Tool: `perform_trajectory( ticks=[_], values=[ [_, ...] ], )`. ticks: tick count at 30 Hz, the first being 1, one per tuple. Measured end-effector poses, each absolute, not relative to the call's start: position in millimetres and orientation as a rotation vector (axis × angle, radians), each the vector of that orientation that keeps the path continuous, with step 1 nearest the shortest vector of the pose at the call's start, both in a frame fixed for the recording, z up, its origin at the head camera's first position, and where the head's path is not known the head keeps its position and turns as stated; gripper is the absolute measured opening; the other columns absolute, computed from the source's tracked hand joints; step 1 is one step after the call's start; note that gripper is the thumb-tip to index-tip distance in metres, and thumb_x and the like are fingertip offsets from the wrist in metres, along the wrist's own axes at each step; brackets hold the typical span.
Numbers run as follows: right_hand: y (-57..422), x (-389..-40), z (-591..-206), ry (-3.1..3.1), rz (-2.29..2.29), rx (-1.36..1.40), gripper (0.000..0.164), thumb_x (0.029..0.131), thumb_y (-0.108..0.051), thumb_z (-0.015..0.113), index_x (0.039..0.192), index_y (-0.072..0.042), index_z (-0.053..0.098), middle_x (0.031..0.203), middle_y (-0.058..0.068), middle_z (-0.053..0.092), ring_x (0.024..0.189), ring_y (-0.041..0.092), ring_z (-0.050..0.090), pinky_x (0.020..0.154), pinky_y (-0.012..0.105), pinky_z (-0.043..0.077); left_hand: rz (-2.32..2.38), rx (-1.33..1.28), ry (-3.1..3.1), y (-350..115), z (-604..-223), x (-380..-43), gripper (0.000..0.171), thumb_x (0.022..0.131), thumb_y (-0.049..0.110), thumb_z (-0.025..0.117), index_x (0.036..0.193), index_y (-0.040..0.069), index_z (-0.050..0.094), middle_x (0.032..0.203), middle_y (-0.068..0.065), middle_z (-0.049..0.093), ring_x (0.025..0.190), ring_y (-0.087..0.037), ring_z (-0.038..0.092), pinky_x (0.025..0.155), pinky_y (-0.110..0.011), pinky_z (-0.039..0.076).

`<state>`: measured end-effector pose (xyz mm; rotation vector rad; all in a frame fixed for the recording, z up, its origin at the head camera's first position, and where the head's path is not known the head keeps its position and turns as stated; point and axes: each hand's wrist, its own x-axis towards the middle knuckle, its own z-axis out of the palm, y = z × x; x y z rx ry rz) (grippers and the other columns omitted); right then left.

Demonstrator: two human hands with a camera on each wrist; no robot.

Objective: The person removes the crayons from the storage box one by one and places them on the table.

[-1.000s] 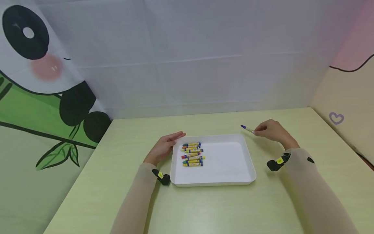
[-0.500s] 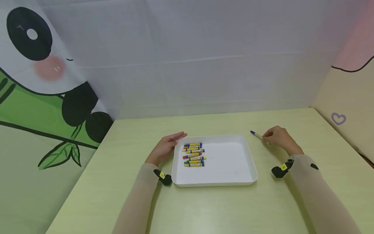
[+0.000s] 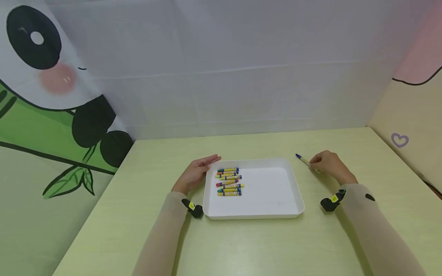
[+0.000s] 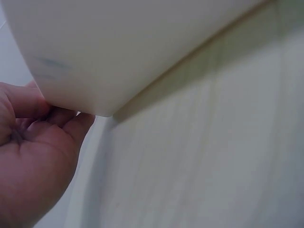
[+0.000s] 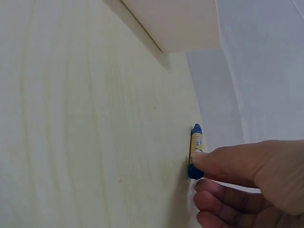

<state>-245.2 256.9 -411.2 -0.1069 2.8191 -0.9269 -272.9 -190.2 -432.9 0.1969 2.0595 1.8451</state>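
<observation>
A blue crayon [image 3: 302,159] with a yellow label lies at or just above the tabletop, right of the white tray [image 3: 272,191]. My right hand [image 3: 330,165] pinches its near end between thumb and fingers; in the right wrist view the crayon [image 5: 196,142] has its blue tip facing away. At the tray's far left corner my left hand [image 3: 194,174] holds the rim, two fingers stretched along the back edge. The left wrist view has the fingers of this hand [image 4: 38,147] bent around the tray corner. Several crayons [image 3: 229,183] lie in a column at the tray's left side.
The pale wood-grain table [image 3: 255,245] ends at a white cloth backdrop [image 3: 221,76]. Printed panels stand at the left [image 3: 24,172] and right [image 3: 414,115]. Black wrist cameras sit on both sleeves.
My right hand has brought the blue crayon down and to the right, closer to the table, then stayed nearly still. The left hand keeps its place at the tray.
</observation>
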Motion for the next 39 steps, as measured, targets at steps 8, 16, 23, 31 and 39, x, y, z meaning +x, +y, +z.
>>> perform_trajectory(
  ticks=[8,16,23,31,39],
  values=[
    [254,-243,-397,2.838,-0.885,-0.130,0.040,0.092,-0.024,0.061,0.116,0.007,0.063,0.118,0.029,0.062,0.107,0.044,0.057,0.086,0.055,0.048,1.885,0.236,2.002,-191,-432,-271,0.045,0.103,0.001,0.034,0.147,0.006,0.038,0.151,-0.006,0.042,0.144,-0.021,0.031,0.116,-0.039,0.028],
    [237,-245,-375,2.876,-0.887,-0.200,0.038,0.094,-0.025,0.058,0.117,0.005,0.064,0.117,0.027,0.063,0.107,0.043,0.058,0.086,0.053,0.049,1.874,0.217,2.014,-192,-431,-271,0.045,0.103,0.001,0.035,0.148,0.006,0.037,0.150,-0.004,0.043,0.143,-0.020,0.032,0.116,-0.039,0.029],
    [210,-250,-357,2.869,-0.956,-0.316,0.032,0.095,-0.023,0.059,0.114,0.001,0.066,0.112,0.020,0.067,0.104,0.035,0.061,0.087,0.049,0.050,1.872,0.219,2.019,-194,-432,-271,0.045,0.103,0.002,0.035,0.147,0.007,0.038,0.150,-0.003,0.044,0.144,-0.019,0.032,0.116,-0.039,0.029],
    [168,-254,-346,2.777,-0.976,-0.450,0.027,0.094,-0.021,0.062,0.114,-0.005,0.069,0.114,0.015,0.068,0.105,0.031,0.062,0.088,0.046,0.051,1.864,0.195,2.023,-195,-432,-272,0.044,0.103,0.002,0.037,0.146,0.010,0.042,0.149,-0.001,0.046,0.143,-0.018,0.032,0.115,-0.038,0.030],
    [124,-254,-353,2.669,-0.909,-0.580,0.025,0.090,-0.018,0.068,0.110,-0.005,0.072,0.109,0.009,0.072,0.097,0.021,0.066,0.086,0.039,0.054,1.868,0.210,2.015,-195,-435,-272,0.044,0.103,0.003,0.036,0.145,0.011,0.043,0.148,-0.001,0.046,0.143,-0.017,0.033,0.116,-0.037,0.030]
  ],
)
